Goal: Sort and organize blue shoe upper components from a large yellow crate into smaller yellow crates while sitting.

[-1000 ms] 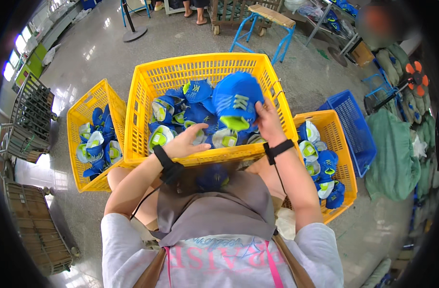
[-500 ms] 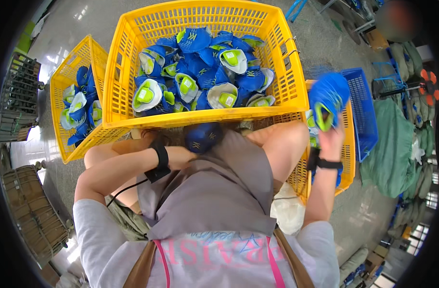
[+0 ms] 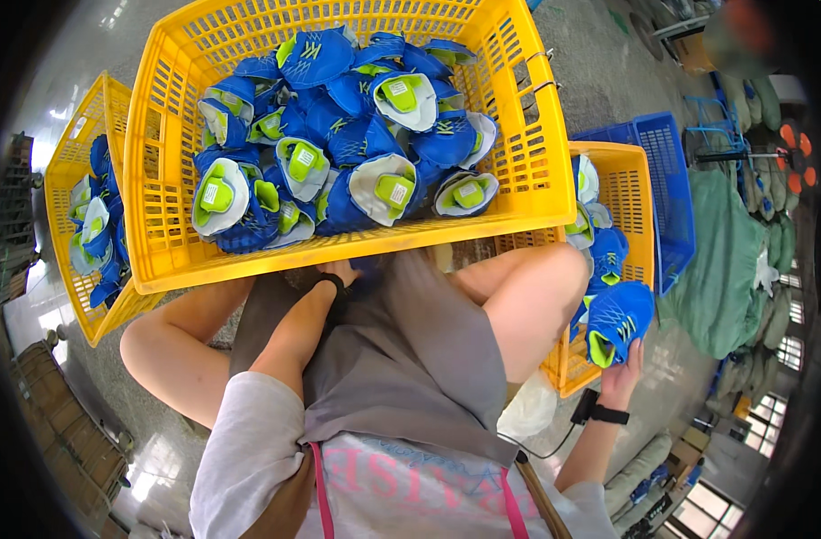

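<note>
Right hand [image 3: 621,377]: pinching the collar end of one blue shoe upper with lime-green lining [image 3: 622,314], toe pointing away, over the near end of a yellow perforated plastic crate [image 3: 642,202] of similar uppers. Left hand [image 3: 340,269]: partly hidden below the front rim of a larger yellow slatted plastic crate [image 3: 249,265]; grip impossible to tell. Handling, as judged: light pinch advisable, to avoid creasing the soft-looking collar; toe best clear of neighbouring uppers.
</note>
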Demonstrator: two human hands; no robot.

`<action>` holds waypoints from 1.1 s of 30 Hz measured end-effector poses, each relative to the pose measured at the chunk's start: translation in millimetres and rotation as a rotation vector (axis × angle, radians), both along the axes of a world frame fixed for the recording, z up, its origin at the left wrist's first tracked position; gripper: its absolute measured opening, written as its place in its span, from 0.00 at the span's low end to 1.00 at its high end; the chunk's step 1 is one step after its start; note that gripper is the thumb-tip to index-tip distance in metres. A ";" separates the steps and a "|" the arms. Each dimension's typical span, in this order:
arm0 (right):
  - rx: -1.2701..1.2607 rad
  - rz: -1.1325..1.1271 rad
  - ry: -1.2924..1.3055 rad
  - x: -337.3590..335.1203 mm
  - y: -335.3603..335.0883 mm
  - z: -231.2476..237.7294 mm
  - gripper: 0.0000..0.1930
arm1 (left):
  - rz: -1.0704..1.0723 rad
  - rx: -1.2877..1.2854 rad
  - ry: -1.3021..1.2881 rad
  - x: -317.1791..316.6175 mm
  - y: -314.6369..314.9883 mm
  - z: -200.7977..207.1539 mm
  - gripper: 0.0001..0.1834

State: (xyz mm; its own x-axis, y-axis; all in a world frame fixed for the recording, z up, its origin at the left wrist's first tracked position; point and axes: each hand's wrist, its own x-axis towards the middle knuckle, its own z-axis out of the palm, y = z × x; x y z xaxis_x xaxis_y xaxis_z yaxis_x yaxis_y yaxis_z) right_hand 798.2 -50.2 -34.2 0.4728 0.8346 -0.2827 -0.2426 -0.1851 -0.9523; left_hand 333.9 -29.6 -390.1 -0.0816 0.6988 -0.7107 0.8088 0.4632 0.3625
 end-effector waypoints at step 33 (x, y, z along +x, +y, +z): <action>0.568 1.338 -0.185 -271.1 34.9 40.8 0.14 | 0.532 0.701 -1.666 -82.6 4.2 419.2 0.17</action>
